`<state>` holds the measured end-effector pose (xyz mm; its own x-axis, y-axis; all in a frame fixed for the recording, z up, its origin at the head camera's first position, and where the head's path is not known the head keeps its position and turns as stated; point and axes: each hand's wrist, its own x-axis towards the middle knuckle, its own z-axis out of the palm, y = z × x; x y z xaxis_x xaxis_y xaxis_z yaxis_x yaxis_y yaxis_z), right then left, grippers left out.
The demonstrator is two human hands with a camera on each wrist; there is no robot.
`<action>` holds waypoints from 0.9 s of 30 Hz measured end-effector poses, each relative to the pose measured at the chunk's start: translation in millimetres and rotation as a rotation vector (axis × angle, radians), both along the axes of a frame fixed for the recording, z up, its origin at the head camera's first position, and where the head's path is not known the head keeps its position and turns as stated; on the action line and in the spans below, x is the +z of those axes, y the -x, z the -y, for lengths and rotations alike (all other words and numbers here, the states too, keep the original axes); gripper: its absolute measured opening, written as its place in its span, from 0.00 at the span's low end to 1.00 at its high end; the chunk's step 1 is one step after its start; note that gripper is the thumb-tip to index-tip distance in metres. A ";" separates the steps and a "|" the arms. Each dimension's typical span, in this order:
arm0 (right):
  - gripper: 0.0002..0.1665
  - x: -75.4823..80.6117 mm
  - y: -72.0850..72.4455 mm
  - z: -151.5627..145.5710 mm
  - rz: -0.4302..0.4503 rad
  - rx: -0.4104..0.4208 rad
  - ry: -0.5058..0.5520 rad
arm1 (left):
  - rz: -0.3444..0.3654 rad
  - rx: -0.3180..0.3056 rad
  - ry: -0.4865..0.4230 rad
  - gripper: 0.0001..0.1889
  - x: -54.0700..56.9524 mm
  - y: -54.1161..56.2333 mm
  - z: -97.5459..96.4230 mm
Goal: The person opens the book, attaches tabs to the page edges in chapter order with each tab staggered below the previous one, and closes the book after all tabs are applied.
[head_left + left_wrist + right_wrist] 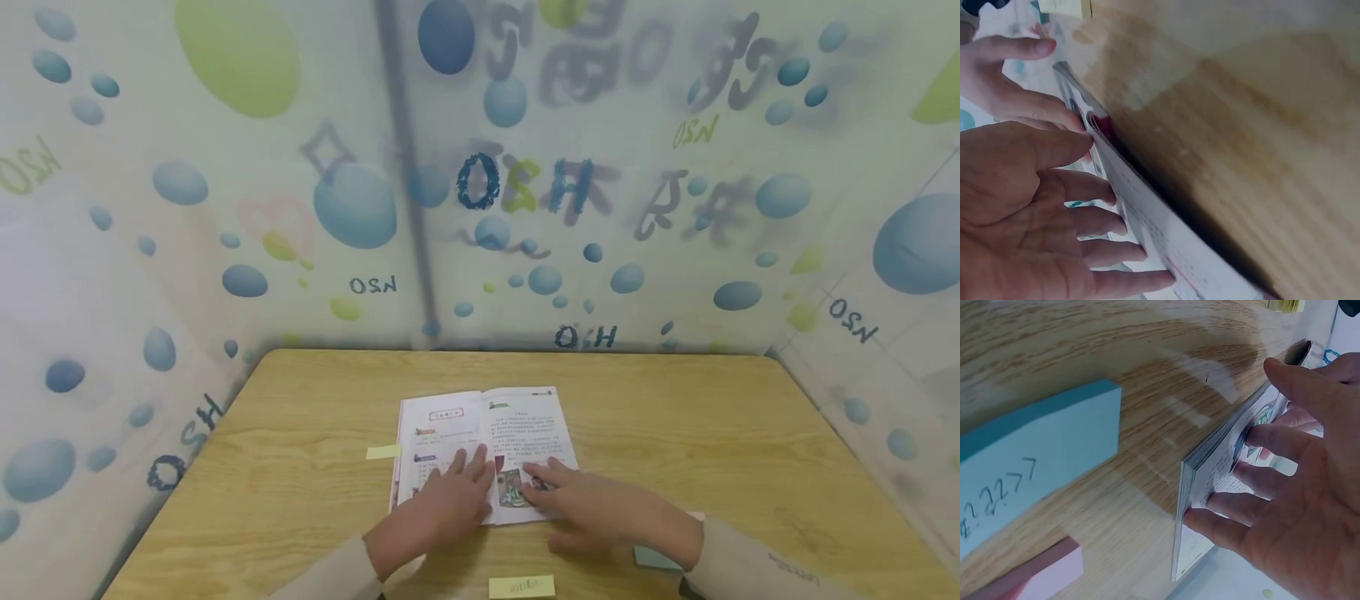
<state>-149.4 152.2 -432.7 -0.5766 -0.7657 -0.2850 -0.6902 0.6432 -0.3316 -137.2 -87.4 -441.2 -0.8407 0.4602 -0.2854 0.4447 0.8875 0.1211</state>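
Note:
An open book (525,433) lies on the wooden table, with printed text on both pages and a small colour picture low on the right page. My left hand (454,500) rests on the lower left page near the spine, its fingers spread. Over the lower right page lies my right hand (600,504), fingertips at the picture. In the left wrist view, the left fingers (1107,253) reach flat across the page (1154,231). The right wrist view has the right fingertips touching the page, with the book's stacked page edges (1188,481) facing the camera.
A yellow sticky note (384,452) sticks out at the book's left edge. Nearer the front is a yellow note pad (521,587) with writing. Beside the right wrist lie a blue note pad (1054,437) and a pink one (1047,572). A patterned wall (487,275) stands behind the table.

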 end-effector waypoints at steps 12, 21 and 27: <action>0.39 1.8 -1.9 1.4 0.006 -0.010 -0.001 | -0.027 -0.006 -0.062 0.36 2.3 -10.7 -1.4; 0.41 -1.8 -2.8 0.7 -0.016 0.008 -0.010 | -0.060 -0.034 -0.045 0.28 4.7 -11.8 -10.2; 0.43 -1.6 -4.5 1.8 -0.046 0.022 -0.029 | -0.143 -0.056 -0.067 0.28 4.1 -12.6 -12.6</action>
<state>-144.9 150.4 -434.3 -0.5730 -0.7699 -0.2810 -0.7181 0.6369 -0.2805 -124.6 -74.9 -437.1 -0.8431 0.5213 -0.1319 0.5100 0.8530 0.1113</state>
